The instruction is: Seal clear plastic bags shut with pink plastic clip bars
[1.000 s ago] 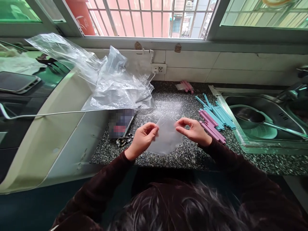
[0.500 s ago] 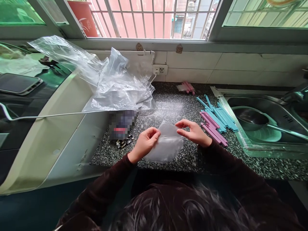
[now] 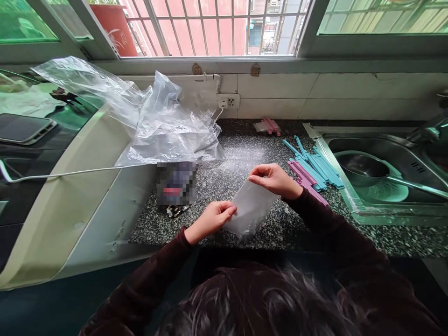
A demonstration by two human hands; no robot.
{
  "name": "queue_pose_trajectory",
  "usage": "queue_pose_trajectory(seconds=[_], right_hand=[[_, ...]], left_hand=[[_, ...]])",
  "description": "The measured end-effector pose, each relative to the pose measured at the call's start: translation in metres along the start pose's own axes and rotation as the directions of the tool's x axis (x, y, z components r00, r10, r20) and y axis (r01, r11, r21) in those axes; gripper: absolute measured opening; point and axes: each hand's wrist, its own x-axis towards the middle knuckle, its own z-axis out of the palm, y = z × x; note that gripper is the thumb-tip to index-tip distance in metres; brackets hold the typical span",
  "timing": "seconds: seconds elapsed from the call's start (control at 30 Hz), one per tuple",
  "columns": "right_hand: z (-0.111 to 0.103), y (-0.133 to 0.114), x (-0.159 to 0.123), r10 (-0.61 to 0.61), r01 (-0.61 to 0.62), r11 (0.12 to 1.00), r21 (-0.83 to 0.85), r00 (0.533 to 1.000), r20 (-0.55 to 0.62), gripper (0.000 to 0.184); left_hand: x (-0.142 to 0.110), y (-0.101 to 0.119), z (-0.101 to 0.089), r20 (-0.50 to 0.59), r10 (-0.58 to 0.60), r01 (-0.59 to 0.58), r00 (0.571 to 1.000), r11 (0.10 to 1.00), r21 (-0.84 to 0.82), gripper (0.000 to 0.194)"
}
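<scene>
A small clear plastic bag (image 3: 254, 207) hangs tilted between my hands, above the speckled dark counter (image 3: 210, 186). My left hand (image 3: 212, 218) pinches its left edge between thumb and fingers. At the upper corner, my right hand (image 3: 275, 179) is closed on the bag, thumb against forefinger. Just right of that hand lie pink strips (image 3: 308, 182) and blue strips (image 3: 320, 165), several of each in a loose pile. Farther back, a few more pink strips (image 3: 271, 126) rest beside a small clear packet.
Large crumpled plastic sheeting (image 3: 168, 135) covers the counter's back left, with a white cable (image 3: 70, 173) running in front. A blurred-out item (image 3: 177, 184) lies below it. At right is a steel sink (image 3: 371, 140) holding a pan (image 3: 364, 168). A phone (image 3: 26, 127) lies far left.
My right hand has risen slightly and taken a pinch on the bag's upper corner. My left hand has moved a little lower along its edge, and the bag has turned.
</scene>
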Motion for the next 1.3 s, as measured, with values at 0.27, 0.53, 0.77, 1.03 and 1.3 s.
queue_pose_trajectory(seconds=[0.27, 0.53, 0.77, 1.03, 1.3], right_hand=[[0.009, -0.008, -0.007, -0.052, 0.052, 0.999, 0.005, 0.998, 0.040, 0.016], [-0.012, 0.021, -0.021, 0.069, -0.046, 0.987, 0.152, 0.987, -0.148, 0.045], [0.018, 0.055, -0.039, 0.282, -0.264, 0.925, 0.273, 0.959, -0.031, 0.045], [0.028, 0.052, -0.038, 0.276, -0.275, 0.941, 0.199, 0.961, 0.024, 0.030], [0.023, 0.057, -0.029, 0.284, -0.197, 0.930, 0.311, 0.921, -0.265, 0.033]], left_hand=[[0.022, 0.023, -0.005, 0.059, 0.142, -0.143, 0.988, 0.990, -0.002, 0.037], [0.044, 0.027, 0.006, 0.047, 0.032, -0.008, 0.998, 0.891, -0.454, 0.039], [0.061, 0.013, 0.007, -0.111, 0.003, -0.077, 0.994, 0.737, -0.672, 0.039], [0.077, 0.018, 0.001, -0.198, -0.132, -0.049, 0.971, 0.701, -0.711, 0.044], [0.072, 0.013, 0.005, -0.116, -0.125, 0.018, 0.985, 0.753, -0.658, 0.041]])
